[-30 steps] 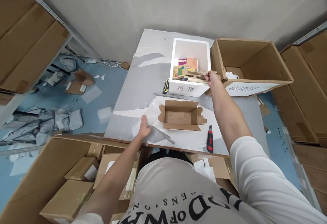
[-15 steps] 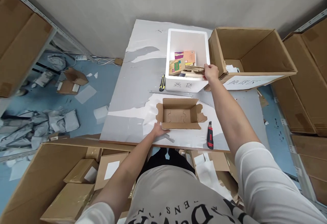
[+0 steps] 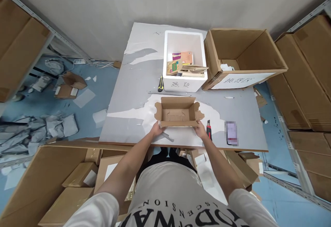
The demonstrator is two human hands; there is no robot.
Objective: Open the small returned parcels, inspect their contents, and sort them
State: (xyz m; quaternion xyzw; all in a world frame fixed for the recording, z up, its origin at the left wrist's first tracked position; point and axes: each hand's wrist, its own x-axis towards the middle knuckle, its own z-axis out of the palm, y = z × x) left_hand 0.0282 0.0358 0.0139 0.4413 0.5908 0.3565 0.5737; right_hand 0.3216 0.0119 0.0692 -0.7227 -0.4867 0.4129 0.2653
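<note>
A small open cardboard box point(image 3: 178, 120) lies on the table in front of me, its end flaps spread and its inside bare. My left hand point(image 3: 157, 129) grips its near left corner. At the near right corner my right hand point(image 3: 200, 129) holds the same box, fingers partly hidden by the cardboard. Close to my right wrist lies a red and black utility knife point(image 3: 209, 130). Beyond the box stands a white foam box point(image 3: 184, 85) with several books point(image 3: 186, 58) and flat packages in it.
A yellow and black cutter point(image 3: 160, 84) lies left of the foam box. A large cardboard box point(image 3: 245, 52) stands at the table's back right. A phone point(image 3: 231, 134) rests near the front right edge. Below the table's left front, a big carton point(image 3: 62, 158) holds several smaller boxes.
My right hand has left the books in the foam box and come back to the small box's right corner. My left hand stays at the left corner. The phone now shows.
</note>
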